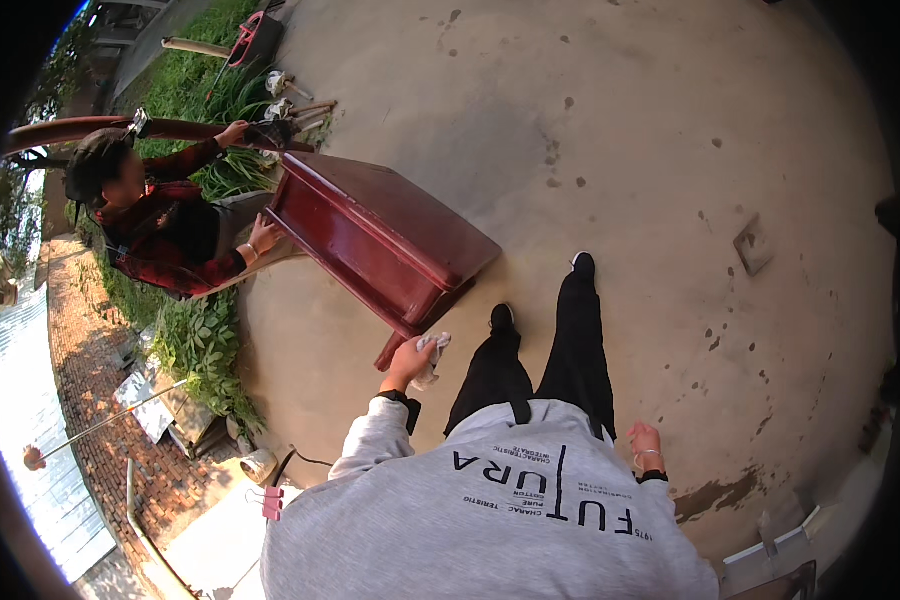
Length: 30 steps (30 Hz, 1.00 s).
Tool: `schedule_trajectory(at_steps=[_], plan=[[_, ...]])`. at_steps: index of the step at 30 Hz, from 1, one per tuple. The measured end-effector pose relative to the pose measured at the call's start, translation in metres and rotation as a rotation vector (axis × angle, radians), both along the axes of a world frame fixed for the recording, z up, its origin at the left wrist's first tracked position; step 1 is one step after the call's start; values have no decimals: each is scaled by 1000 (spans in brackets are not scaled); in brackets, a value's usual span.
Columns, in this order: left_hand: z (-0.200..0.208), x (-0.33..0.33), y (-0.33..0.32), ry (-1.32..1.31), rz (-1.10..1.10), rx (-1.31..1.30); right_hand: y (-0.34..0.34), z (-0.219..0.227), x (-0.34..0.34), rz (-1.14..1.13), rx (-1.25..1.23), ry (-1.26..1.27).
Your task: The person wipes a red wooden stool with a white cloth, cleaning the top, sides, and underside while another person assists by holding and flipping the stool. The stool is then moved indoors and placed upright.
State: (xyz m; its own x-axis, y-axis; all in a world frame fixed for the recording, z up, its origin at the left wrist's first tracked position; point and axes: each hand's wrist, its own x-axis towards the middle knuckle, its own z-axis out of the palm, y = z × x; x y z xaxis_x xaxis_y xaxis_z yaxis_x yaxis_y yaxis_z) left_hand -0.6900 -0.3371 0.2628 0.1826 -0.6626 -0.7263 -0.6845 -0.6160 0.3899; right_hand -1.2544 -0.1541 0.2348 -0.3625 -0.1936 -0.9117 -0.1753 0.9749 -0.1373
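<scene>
My left hand (406,364) is closed around a crumpled white cloth (431,362), right by the lower end of a dark red wooden piece of furniture (390,235) that looks like a table or cabinet; I cannot tell whether the hand touches the wood. The piece stands tilted on the concrete, its hollow side turned left. My right hand (646,442) hangs low at my right side, fingers curled, nothing visible in it. Across the furniture, another person in a dark cap and red checked shirt (170,265) rests one hand (263,236) on its edge and stretches the other arm farther up.
Green plants (195,350) and a brick strip (90,350) border the concrete ground (690,170) on the left. A pink-rimmed container (255,40) lies at the upper left. Nearer me are a pale surface with a pink clip (272,502) and a square ground cover (753,245).
</scene>
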Motion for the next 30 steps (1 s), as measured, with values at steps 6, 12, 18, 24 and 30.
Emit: schedule_trajectory(at_steps=[6,12,18,24,30], plan=[[26,-45,5,-114,79,211,-109,-16,-69,197,-91,77],[39,-105,-32,-79,160,158,-233,-8,-96,82,-286,-81],[43,-131,-64,-43,169,123,-250,-18,-99,144,-291,-108],[59,-154,-75,55,167,116,-219,-38,-114,316,-169,-52],[76,-181,-86,167,134,78,-249,-33,-99,337,-268,-122]])
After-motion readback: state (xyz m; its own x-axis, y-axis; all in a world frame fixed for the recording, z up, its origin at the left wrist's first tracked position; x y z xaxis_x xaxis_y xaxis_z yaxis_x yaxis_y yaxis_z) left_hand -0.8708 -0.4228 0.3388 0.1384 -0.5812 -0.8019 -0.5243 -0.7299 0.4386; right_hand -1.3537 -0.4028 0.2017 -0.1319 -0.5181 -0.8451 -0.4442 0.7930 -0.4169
